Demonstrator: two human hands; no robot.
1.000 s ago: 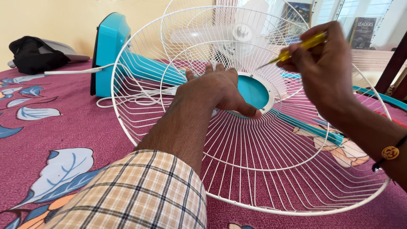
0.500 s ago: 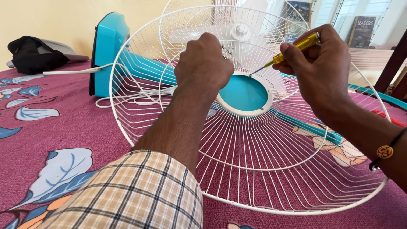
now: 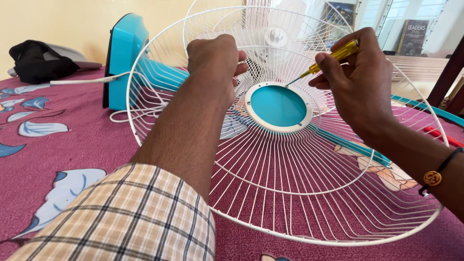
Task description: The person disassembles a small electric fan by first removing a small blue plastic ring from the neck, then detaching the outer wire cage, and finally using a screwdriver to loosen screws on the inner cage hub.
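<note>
Left hand grip fisted on white fan guard wires, right hand pinching yellow screwdriver, tip at teal hub's rim, bedspread open left.

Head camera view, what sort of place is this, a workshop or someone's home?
Most likely a room in a home: the white wire fan guard lies on a maroon floral bedspread, with books on a window ledge behind.

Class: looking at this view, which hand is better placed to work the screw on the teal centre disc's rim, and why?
The right hand, probably: it holds the yellow screwdriver, tip at the disc rim. The left hand grips the white grille.
</note>
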